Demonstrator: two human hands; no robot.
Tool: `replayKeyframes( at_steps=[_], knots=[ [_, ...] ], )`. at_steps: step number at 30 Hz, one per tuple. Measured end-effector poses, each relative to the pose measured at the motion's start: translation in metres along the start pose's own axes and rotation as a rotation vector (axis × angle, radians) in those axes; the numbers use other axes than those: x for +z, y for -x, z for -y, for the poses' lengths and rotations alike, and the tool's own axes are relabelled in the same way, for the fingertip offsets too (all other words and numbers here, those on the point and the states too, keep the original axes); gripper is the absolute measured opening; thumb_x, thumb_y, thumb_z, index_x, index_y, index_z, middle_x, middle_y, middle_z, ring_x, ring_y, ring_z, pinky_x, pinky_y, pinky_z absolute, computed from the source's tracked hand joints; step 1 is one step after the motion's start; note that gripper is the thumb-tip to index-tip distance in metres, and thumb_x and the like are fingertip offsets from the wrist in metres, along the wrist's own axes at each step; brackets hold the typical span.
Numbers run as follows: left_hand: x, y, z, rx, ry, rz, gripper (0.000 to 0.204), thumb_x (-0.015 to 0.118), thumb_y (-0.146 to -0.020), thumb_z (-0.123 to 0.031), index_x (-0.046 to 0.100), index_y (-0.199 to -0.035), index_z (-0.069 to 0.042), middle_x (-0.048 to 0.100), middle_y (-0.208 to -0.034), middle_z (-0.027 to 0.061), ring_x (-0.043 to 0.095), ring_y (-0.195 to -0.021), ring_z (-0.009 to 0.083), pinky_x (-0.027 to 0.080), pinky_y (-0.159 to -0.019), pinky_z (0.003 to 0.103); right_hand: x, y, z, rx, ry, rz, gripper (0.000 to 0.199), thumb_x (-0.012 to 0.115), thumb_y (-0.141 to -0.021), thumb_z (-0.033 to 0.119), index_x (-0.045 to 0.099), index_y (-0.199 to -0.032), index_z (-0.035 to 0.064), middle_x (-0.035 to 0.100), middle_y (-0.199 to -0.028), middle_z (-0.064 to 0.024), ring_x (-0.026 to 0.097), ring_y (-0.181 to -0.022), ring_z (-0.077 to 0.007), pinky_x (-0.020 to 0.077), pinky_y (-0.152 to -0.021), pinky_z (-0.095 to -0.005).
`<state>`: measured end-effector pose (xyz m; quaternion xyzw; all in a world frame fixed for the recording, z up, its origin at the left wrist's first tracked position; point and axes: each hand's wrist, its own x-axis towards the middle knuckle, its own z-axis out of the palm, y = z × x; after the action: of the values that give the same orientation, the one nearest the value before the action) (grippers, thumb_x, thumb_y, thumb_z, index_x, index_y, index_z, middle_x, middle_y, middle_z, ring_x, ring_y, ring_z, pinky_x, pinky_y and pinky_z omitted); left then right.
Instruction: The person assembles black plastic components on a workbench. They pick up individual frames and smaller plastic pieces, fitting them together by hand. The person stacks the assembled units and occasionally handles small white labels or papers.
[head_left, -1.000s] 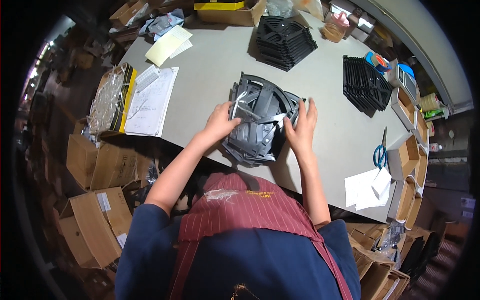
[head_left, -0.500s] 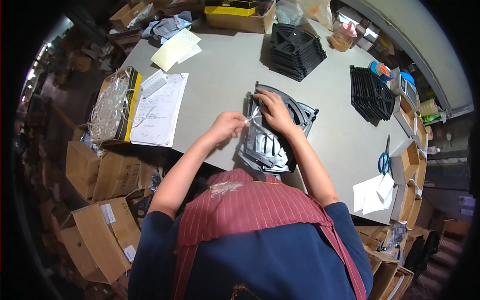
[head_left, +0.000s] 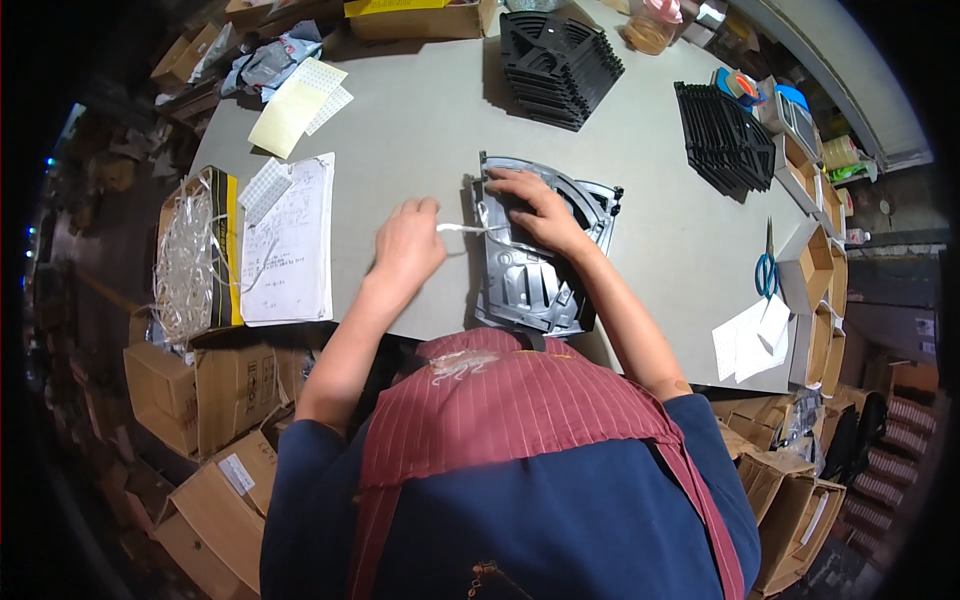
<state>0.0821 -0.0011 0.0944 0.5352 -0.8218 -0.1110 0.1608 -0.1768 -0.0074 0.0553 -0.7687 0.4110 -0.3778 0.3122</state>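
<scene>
On the table in front of me lies a fan-shaped black plastic part (head_left: pixel 530 285), with another like it apparently underneath. A white strip (head_left: pixel 459 228) loops through its upper left edge and runs out to the left. My left hand (head_left: pixel 408 245) is closed on that strip's free end, to the left of the part; its fingertips are partly hidden. Spread over the top of the part, my right hand (head_left: pixel 540 210) rests with its fingers stretched toward the left edge, close to the loop.
Stacks of black fan-shaped parts (head_left: pixel 560 65) (head_left: pixel 725 140) stand farther back. At left are a box of tangled clear strips (head_left: pixel 195 260) and a written notebook (head_left: pixel 290 250). Blue-handled scissors (head_left: pixel 767 272), white papers (head_left: pixel 742 338) and cardboard trays (head_left: pixel 810 260) lie at right.
My left hand has drawn away to the left from the part, and the strip now stretches between them. My right hand stays on the part. The whole view has shifted slightly.
</scene>
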Motion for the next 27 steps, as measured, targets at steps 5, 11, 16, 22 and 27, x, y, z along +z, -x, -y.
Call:
replayKeyframes(
  at_steps=[5,11,16,22,27],
  knots=[
    [-0.03,-0.017,-0.056,0.621,0.224,-0.127,0.033,0.068,-0.074,-0.011,0.07,-0.107,-0.008,0.061,-0.122,0.0107,0.056,-0.114,0.0325,0.047,-0.094,0.044,-0.003,0.001,-0.007,0.153,-0.396,-0.03,0.045,0.06,-0.08,0.002,0.067,-0.124,0.0067,0.061,-0.139,-0.014,0.051,-0.135,-0.0307,0.0262,-0.123,-0.0456],
    [0.009,-0.029,-0.054,0.505,0.226,0.163,0.031,0.076,-0.08,-0.029,0.073,-0.1,-0.005,0.065,-0.115,0.0088,0.058,-0.111,0.0289,0.045,-0.097,0.041,0.0,0.0,-0.008,0.061,-0.129,-0.021,0.038,0.063,-0.085,0.004,0.067,-0.122,0.0034,0.062,-0.137,-0.0139,0.052,-0.133,-0.0308,0.0371,-0.115,-0.0424],
    [0.021,-0.04,-0.045,0.694,0.056,0.142,0.022,0.075,-0.081,-0.023,0.07,-0.092,-0.005,0.064,-0.094,0.0082,0.059,-0.1,0.0283,0.047,-0.088,0.041,-0.003,-0.002,-0.005,0.083,-0.194,-0.015,0.039,0.061,-0.079,-0.003,0.069,-0.117,0.0027,0.064,-0.136,-0.0142,0.052,-0.133,-0.0293,0.0301,-0.119,-0.0433],
    [0.027,-0.037,-0.045,0.754,0.046,0.135,0.012,0.068,-0.078,-0.008,0.061,-0.087,-0.003,0.061,-0.09,0.0123,0.058,-0.093,0.0317,0.047,-0.083,0.042,-0.002,-0.001,-0.006,0.042,-0.123,-0.042,0.04,0.059,-0.079,-0.004,0.069,-0.117,0.0025,0.065,-0.134,-0.0133,0.055,-0.13,-0.0283,0.0279,-0.121,-0.0446],
    [0.021,-0.032,-0.052,0.725,0.099,0.166,0.015,0.07,-0.08,-0.011,0.063,-0.092,-0.005,0.061,-0.091,0.012,0.058,-0.095,0.0318,0.048,-0.084,0.043,0.0,-0.001,-0.004,0.025,-0.088,-0.105,0.036,0.059,-0.077,-0.002,0.069,-0.112,0.0013,0.068,-0.127,-0.0137,0.061,-0.12,-0.0299,0.0374,-0.115,-0.0425]
  ],
)
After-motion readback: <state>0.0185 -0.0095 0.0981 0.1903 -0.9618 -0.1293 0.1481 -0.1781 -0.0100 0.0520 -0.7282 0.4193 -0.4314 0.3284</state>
